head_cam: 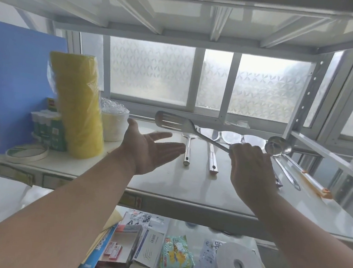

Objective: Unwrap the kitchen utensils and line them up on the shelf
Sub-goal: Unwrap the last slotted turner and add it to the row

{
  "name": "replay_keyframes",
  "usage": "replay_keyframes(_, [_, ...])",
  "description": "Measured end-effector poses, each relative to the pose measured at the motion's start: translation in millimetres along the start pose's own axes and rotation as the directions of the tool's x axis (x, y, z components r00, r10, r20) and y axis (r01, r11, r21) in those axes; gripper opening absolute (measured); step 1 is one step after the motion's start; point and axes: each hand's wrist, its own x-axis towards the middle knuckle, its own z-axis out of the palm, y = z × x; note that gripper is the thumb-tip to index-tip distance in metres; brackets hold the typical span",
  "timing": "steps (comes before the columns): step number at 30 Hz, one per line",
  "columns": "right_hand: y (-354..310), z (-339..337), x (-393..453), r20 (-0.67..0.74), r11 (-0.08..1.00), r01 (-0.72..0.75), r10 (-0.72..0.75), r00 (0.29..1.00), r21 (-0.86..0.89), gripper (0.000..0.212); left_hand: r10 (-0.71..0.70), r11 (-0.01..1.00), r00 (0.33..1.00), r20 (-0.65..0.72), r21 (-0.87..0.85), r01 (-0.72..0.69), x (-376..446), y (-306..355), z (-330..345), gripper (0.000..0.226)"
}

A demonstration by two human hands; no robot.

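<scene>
My right hand (pixel 250 168) grips the handle of a steel slotted spatula (pixel 172 120) and holds it in the air above the white shelf (pixel 167 182), blade pointing left. My left hand (pixel 150 148) hovers palm up under the blade, fingers straight, holding nothing. Several steel utensils lie side by side on the shelf: one with a short handle (pixel 187 154), a turner (pixel 212 160), and a ladle (pixel 278 146) with an orange-tipped handle at the right. My right hand hides parts of others.
At the shelf's left stand a wrapped yellow roll (pixel 79 108), a white roll (pixel 114 124), a blue box (pixel 16 81), small bottles (pixel 46 128) and a tape ring (pixel 27 153). A frosted window is behind. The lower shelf holds packets and a white tape roll (pixel 238 265).
</scene>
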Motion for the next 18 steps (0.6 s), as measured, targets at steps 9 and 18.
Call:
replay_keyframes(9, [-67.2, -17.7, 11.6, 0.527, 0.813, -0.41, 0.155, 0.836, 0.412, 0.015, 0.128, 0.85, 0.991, -0.035, 0.519, -0.091, 5.4, -26.7, 2.2, 0.036])
replay_keyframes(18, [-125.9, -22.3, 7.5, 0.68, 0.553, -0.574, 0.019, 0.733, 0.604, 0.036, 0.323, 0.737, 0.931, -0.169, 0.662, -0.135, 22.7, -15.1, -8.4, 0.008])
